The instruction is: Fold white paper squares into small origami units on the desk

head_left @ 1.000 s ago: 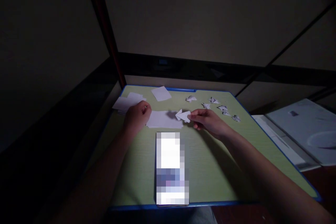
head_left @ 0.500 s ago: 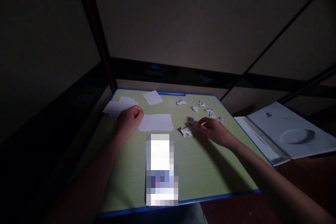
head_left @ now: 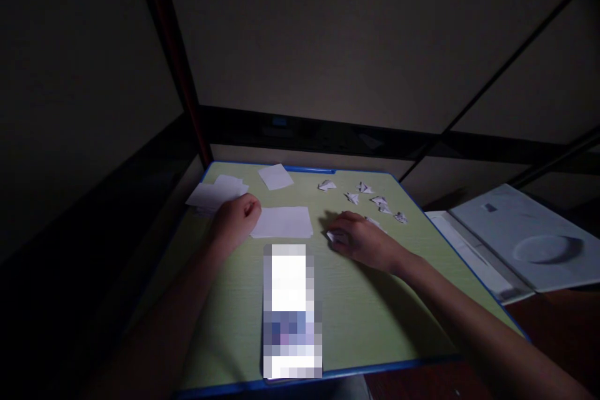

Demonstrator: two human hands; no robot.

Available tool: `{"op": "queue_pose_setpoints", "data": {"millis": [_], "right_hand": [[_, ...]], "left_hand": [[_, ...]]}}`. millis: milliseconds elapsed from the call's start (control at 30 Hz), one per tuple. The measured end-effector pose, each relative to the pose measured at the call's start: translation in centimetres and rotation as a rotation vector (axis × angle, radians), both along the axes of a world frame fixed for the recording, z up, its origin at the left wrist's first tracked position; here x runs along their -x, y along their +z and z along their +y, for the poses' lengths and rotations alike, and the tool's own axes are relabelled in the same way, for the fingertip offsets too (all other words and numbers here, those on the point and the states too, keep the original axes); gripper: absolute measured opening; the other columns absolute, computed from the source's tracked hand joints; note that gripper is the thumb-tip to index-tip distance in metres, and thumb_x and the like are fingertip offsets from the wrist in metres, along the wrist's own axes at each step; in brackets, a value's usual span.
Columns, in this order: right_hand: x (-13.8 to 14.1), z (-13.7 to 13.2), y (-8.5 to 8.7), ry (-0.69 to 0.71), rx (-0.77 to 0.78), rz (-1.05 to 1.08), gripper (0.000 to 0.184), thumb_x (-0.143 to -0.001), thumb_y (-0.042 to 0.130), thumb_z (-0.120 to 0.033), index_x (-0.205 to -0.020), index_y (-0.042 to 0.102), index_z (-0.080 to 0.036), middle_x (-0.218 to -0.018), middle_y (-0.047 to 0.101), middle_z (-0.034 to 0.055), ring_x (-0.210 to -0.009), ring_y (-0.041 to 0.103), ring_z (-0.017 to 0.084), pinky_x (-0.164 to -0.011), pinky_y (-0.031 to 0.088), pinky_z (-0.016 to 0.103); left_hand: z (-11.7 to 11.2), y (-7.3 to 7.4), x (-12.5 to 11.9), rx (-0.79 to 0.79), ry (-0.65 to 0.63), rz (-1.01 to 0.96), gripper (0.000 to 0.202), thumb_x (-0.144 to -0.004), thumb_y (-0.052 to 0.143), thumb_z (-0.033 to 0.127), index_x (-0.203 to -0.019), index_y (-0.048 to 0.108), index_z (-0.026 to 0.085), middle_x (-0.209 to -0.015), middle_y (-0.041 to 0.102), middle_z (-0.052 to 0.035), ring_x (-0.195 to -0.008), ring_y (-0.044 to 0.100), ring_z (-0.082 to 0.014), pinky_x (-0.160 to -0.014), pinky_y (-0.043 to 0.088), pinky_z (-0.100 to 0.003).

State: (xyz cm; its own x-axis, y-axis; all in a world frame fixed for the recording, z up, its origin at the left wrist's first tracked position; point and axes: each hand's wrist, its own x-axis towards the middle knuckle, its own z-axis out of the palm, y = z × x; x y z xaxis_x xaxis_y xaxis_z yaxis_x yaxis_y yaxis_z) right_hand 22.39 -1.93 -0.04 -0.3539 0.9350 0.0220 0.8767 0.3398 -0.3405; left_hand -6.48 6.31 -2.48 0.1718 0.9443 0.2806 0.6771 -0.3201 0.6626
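Folded paper (head_left: 335, 237) in the head view lies under the front of the right hand (head_left: 360, 239), its pale edge showing between thumb and fingers; whether they pinch it, I cannot tell. Another folded piece (head_left: 375, 223) sits just beyond the knuckles. The left hand (head_left: 237, 215), loosely fisted, is beside the paper stack (head_left: 282, 222).

From my end I see 2 bare arms reaching forward and inward. The bare, loosely fisted left hand (head_left: 237, 215) ends the left arm (head_left: 185, 294), thumb side up. The bare, arched right hand (head_left: 360, 239) faces palm down, fingers bent, ending the right arm (head_left: 450, 300).
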Motion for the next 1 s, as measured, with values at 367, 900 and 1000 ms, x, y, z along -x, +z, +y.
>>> {"op": "queue_pose_setpoints", "data": {"millis": [367, 900, 1000], "right_hand": [[0.2, -0.6, 0.7, 0.033, -0.059, 0.075, 0.04, -0.081, 0.058, -0.023, -0.121, 0.059, -0.018, -0.122, 0.058, 0.0128, -0.106, 0.06, 0.024, -0.094, 0.049, 0.041], [2.1, -1.4, -0.6, -0.168, -0.503, 0.017, 0.017, -0.086, 0.054, -0.024, -0.085, 0.069, -0.016, -0.085, 0.069, 0.0111, -0.078, 0.06, 0.023, -0.071, 0.047, 0.037], [2.4, -0.7, 0.0, -0.36, -0.362, 0.462, 0.014, -0.08, 0.062, -0.031, -0.08, 0.067, -0.018, -0.079, 0.068, 0.007, -0.068, 0.059, 0.018, -0.063, 0.046, 0.033]], "left_hand": [[-0.1, -0.1, -0.2, -0.005, -0.014, -0.008, 0.018, -0.082, 0.049, 0.03, -0.073, 0.06, 0.019, -0.056, 0.053, 0.0022, -0.054, 0.05, -0.0133, -0.052, 0.028, -0.024], [-1.7, 1.5, -1.3, -0.069, -0.039, 0.117, 0.016, -0.083, 0.051, 0.023, -0.076, 0.064, 0.019, -0.057, 0.055, 0.0011, -0.05, 0.046, -0.0121, -0.051, 0.024, -0.025], [-2.4, 2.1, -1.8, -0.102, -0.111, 0.146, 0.016, -0.084, 0.051, 0.023, -0.078, 0.065, 0.019, -0.058, 0.057, 0.0009, -0.049, 0.045, -0.0116, -0.052, 0.024, -0.026]]}}
